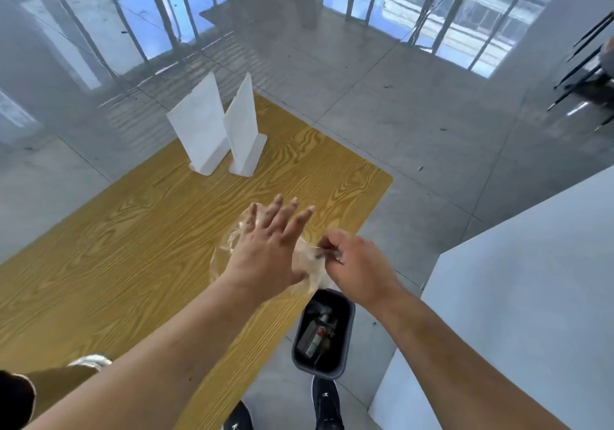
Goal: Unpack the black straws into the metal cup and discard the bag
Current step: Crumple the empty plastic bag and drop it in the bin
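1. Bag point(307, 268): clear crumpled film, held in the air between both hands. It hangs over the near right corner of the table point(133, 246). No straws show inside it.
2. Left hand point(265, 246): fingers straight and spread, palm laid over the bag's left part. Film shows past its outer edge and under the fingertips. I cannot tell whether it presses or only rests.
3. Right hand point(358, 263): thumb and fingers pinch the bag's right edge. This is the only real grip on it.
4. Bin point(317, 372): dark, standing on the floor beside the table edge with its mouth up and some rubbish already in it. It lies below the bag and back toward the person. In this view the bag's lowest fold hangs just above the bin's far rim. The bin's long axis runs roughly away from the person, and the right hand is the nearer one.
5. Judgement: the discard step is in hand. The next move seems to be downward and slightly back, led by the right hand while the left lifts off.
6. Risk: the light film may cling to the left palm or drift wide of the mouth.
7. Thin dark rods point(584, 60) at the far right edge, well apart, may be the straws. The cup is too blurred to tell.
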Tool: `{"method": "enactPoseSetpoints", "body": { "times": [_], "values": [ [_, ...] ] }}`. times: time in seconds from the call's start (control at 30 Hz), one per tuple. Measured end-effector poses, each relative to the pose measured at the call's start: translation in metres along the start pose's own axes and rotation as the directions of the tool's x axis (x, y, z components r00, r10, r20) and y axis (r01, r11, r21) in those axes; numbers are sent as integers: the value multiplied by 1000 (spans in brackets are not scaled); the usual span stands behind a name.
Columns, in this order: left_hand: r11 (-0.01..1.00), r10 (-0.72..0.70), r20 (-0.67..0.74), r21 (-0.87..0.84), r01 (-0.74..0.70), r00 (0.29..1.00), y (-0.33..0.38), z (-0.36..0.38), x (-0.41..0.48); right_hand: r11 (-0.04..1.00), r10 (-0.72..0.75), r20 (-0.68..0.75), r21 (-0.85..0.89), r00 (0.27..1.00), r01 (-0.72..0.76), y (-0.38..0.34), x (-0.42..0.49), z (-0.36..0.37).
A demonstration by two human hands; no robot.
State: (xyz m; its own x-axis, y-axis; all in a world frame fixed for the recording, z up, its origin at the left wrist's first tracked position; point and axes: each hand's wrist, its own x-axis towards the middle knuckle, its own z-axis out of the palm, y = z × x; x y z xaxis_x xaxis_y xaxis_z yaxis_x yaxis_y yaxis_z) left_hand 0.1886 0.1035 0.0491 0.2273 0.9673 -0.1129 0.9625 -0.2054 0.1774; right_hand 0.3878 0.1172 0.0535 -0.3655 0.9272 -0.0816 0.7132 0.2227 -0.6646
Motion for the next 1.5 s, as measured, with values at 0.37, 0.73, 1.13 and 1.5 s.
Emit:
{"method": "enactPoseSetpoints", "body": {
  "times": [0.37, 0.73, 1.13, 1.5],
  "values": [
    [63, -216, 541, -823, 565, 813, -1, 19, -1, 688, 461, 52, 609, 886, -394, 35, -17, -5],
    [-158, -135, 662, -748, 644, 737, 35, 13, -9, 132, 508, 469, 786, 722, -604, 20, -18, 1],
    [-467, 57, 648, -656, 594, 760, 19, 40, -16, 232, 368, 374, 849, 851, -474, 47, -23, 23],
    [328, -228, 393, -830, 451, 891, 23, 83, 4, -20, 291, 576, 802, 764, -597, 88, -33, 26]
  ]
}}
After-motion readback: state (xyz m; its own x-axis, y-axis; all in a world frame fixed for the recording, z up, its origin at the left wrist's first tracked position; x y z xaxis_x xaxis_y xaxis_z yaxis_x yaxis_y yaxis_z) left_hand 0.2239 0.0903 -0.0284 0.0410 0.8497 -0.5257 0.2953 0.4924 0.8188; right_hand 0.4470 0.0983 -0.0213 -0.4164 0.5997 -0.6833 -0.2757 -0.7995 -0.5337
